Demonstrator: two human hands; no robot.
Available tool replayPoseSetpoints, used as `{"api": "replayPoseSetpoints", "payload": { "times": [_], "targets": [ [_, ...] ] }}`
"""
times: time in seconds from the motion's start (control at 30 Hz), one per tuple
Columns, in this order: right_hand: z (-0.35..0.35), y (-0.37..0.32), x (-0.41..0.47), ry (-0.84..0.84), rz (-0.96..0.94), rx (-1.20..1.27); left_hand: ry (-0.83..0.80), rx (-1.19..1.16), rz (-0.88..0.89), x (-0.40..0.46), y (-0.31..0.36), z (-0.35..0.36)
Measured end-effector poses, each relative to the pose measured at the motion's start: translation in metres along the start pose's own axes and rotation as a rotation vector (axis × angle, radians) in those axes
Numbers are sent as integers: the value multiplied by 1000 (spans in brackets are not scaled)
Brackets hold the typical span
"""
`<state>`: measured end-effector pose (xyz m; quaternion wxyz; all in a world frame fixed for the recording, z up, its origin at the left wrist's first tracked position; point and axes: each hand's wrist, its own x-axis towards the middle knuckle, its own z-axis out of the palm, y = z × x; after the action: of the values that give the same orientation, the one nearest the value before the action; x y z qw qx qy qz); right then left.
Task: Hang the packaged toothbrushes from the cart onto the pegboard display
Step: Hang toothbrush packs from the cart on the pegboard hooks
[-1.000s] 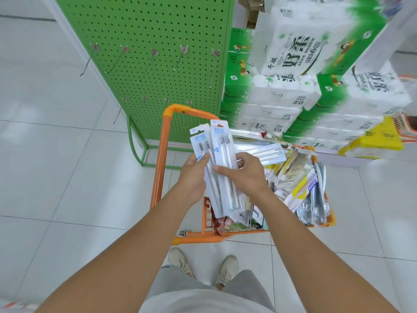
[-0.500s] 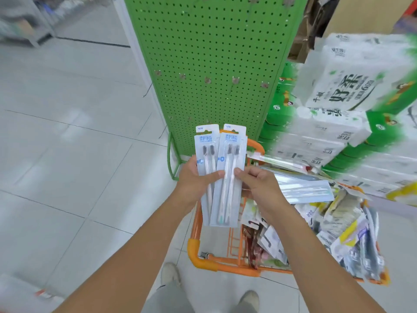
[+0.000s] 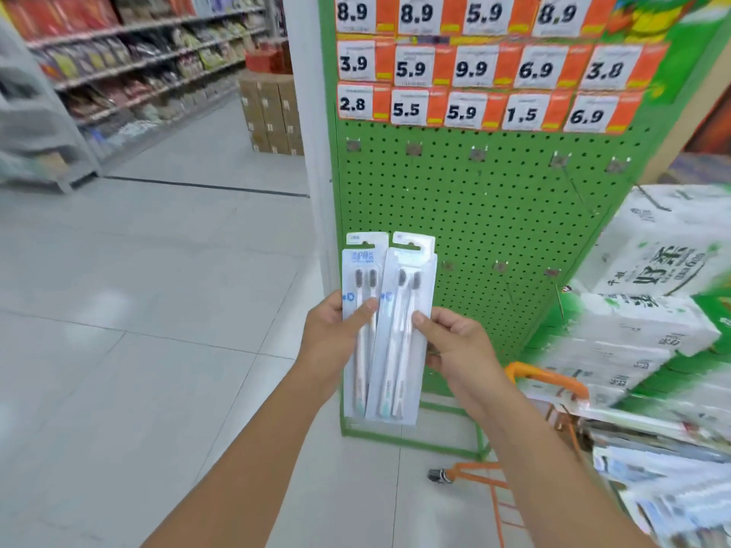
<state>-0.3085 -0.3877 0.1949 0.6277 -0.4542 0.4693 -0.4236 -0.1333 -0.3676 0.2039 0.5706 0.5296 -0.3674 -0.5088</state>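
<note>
Left hand [image 3: 336, 330] pinching left toothbrush pack [image 3: 362, 310], right hand [image 3: 455, 346] gripping right toothbrush pack [image 3: 399, 350]; both lifted from over orange cart [image 3: 546, 379], now upright before green pegboard [image 3: 494, 215].

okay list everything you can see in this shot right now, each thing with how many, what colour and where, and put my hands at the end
toothbrush packs: two, clear and white, fanned upright in front of the pegboard.
pegboard: one, green, centre, standing on the floor.
hooks: at least eight, metal, two rows on the pegboard, all bare.
price tags: three rows, white and orange, top of the pegboard.
cart: one, orange, lower right, holding more packs.
tissue packs: a stack, white and green, right.
cardboard boxes: a stack, brown, far aisle.
store shelves: stocked, upper left, blurred.
left hand: grips the left pack.
right hand: pinches the right pack.
</note>
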Motion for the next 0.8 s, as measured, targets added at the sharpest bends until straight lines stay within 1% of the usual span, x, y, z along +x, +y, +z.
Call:
{"api": "replayPoseSetpoints", "payload": {
  "times": [0.13, 0.23, 0.37, 0.47, 0.6, 0.8],
  "targets": [
    [30, -27, 31, 64, -77, -1, 16, -13, 24, 47, 34, -27],
    [43, -37, 60, 95, -144, -17, 69, -16, 29, 78, 44, -44],
    [74, -32, 102, 45, -177, -96, 196, -8, 50, 106, 45, -71],
    [99, -25, 129, 7, -178, -122, 232, 20, 42, 120, 46, -94],
    [118, -15, 156, 33, -162, -110, 198, 0, 35, 139, 47, -113],
    [127, -9, 176, 102, -153, -41, 70, -9, 17, 173, 43, -119]
  ]
}}
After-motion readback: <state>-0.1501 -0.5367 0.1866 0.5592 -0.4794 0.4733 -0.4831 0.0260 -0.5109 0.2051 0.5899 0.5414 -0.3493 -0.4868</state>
